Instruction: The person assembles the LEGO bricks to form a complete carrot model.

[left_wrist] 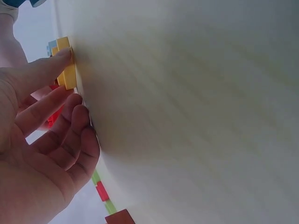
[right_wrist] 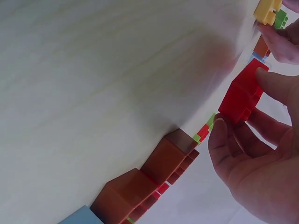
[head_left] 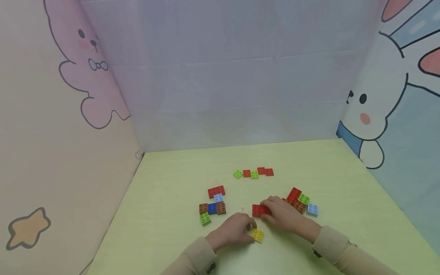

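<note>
My left hand pinches a small yellow brick at the table's front middle. In the left wrist view the thumb lies on one side of that yellow brick and the index fingertip at its edge; the other fingers are curled beside it. Just beyond and to the right, my right hand holds a red brick between thumb and fingers. The right wrist view has this red brick close to the tabletop, its right part covered by the fingers in the head view.
A cluster with brown, blue, red and green bricks lies left. Right of my right hand are red, green, brown and light blue bricks. Several flat red and green pieces form a row farther back on the pale table.
</note>
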`<state>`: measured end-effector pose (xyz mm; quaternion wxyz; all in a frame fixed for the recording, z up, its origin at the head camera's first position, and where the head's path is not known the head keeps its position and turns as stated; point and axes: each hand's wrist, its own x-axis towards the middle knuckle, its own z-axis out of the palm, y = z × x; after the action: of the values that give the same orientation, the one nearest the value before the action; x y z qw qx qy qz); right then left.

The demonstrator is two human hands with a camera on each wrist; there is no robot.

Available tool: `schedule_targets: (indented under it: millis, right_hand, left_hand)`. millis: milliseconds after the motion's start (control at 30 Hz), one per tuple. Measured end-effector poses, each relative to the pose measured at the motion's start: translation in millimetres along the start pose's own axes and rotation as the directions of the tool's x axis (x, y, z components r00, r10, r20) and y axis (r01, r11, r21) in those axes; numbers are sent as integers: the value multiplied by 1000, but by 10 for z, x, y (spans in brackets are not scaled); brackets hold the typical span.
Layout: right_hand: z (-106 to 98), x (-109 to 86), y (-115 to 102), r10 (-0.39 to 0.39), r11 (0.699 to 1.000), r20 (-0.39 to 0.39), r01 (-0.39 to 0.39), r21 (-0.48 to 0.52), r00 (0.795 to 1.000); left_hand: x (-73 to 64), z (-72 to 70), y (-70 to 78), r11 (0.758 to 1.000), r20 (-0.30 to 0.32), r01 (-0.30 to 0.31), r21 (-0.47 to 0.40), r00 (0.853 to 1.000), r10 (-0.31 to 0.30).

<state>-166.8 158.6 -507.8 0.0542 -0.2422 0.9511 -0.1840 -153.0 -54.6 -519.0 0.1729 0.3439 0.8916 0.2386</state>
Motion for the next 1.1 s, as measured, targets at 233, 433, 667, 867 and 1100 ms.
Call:
schedule_targets:
  millis: [233,433,667,867,1100]
  right_hand:
    - [-58,-12,0,2,1000,-21,-2,-12,1000]
    - [-118,-37,-27,-2,1000,-22,2,-7,1000]
    - [-195,-61,-86,-12,1000,-12,12,2,1000]
    - [-214,-64,-116,-23,1000,0,23,-3,1000]
    - [-212,-46,-137,-30,999,20,30,20,999]
  left_hand:
    - [22,-34,-58,1000,-20,29,-13,999,-29]
    - [59,-65,-113,997,-22,66,-46,998,-67]
    - [112,-73,-194,992,-37,92,-83,995,-96]
    - [184,-86,-201,989,-56,115,-94,991,-120]
    - [267,-88,-226,978,-73,144,-149,985,-156]
